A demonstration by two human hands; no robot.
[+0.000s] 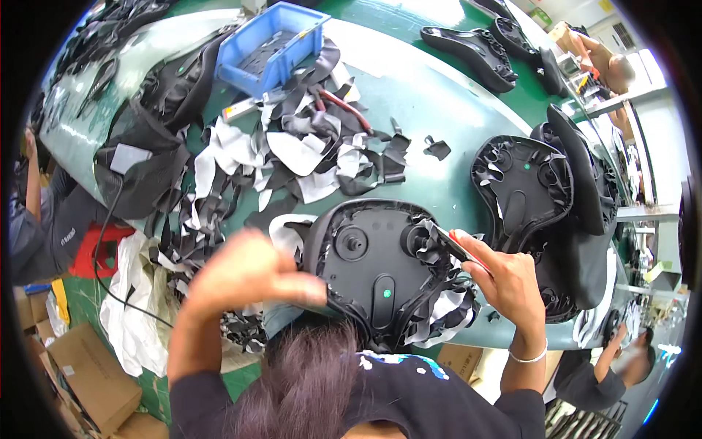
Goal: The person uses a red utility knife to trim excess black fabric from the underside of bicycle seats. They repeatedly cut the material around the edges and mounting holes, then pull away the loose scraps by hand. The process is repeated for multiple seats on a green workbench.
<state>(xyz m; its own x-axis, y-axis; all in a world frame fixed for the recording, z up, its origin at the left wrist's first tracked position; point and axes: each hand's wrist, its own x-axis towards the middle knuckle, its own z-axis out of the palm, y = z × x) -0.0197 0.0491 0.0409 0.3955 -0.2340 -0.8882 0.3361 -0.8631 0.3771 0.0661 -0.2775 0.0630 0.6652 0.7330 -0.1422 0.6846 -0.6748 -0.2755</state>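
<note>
A black padded seat [384, 241] lies underside up before me on the green tabletop. Its moulded base shows two round recesses and a small green dot, and black and white cover edging bunches around its rim. My right hand [512, 282] is closed around a slim red and grey tool, apparently a utility knife [468, 254], which points at the seat's upper right rim. My left hand [252, 274] is by the seat's left rim, thumb stretched toward it. Motion smears its fingers, so I cannot tell whether it grips anything.
Black and white scraps [307, 150] are heaped beyond the seat, below a blue bin [270, 47]. More seats [523, 179] are stacked at right. A dark cable [106, 274] hangs at left above cardboard boxes [95, 377]. Other people [603, 377] are at work nearby.
</note>
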